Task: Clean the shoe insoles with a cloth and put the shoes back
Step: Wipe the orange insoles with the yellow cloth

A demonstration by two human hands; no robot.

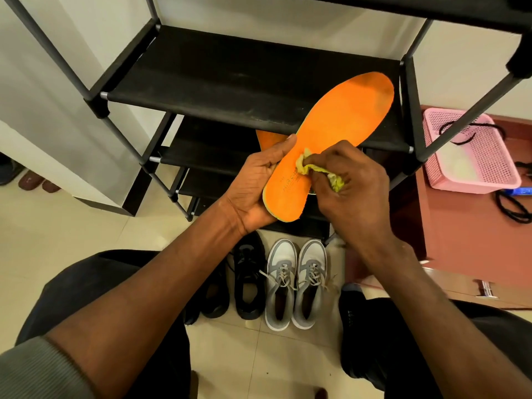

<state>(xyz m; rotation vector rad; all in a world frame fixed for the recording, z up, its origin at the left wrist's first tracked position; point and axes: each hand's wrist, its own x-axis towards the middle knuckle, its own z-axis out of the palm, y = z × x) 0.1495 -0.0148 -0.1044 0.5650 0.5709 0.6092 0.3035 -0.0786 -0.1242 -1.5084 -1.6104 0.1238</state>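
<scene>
Footwear stands nearest me on the tiled floor (pixel 121 234), between my knees: a grey and white pair of sneakers (pixel 296 286) side by side with toes pointing away, and just to their left a black pair of shoes (pixel 247 283), one of them partly hidden under my left forearm. Above these, my left hand (pixel 259 182) cups the heel end of an orange insole (pixel 331 133), palm up, thumb lying along its left edge and fingers curled beneath it. The insole slants up and to the right, its toe end over the front rail of a shelf. My right hand (pixel 354 185) is closed round a crumpled yellow cloth (pixel 316 171), which it presses against the insole at the arch, on the right side. A second orange insole (pixel 267 139) shows partly behind my left thumb, lying on a lower tier; most of it is hidden. Beyond the hands stands the black shoe rack (pixel 230 76), fabric tiers on a tube frame. To the right, on a reddish-brown surface (pixel 460 220), sits a pink perforated basket (pixel 475 151) with a black cord (pixel 472 131) draped over it.
</scene>
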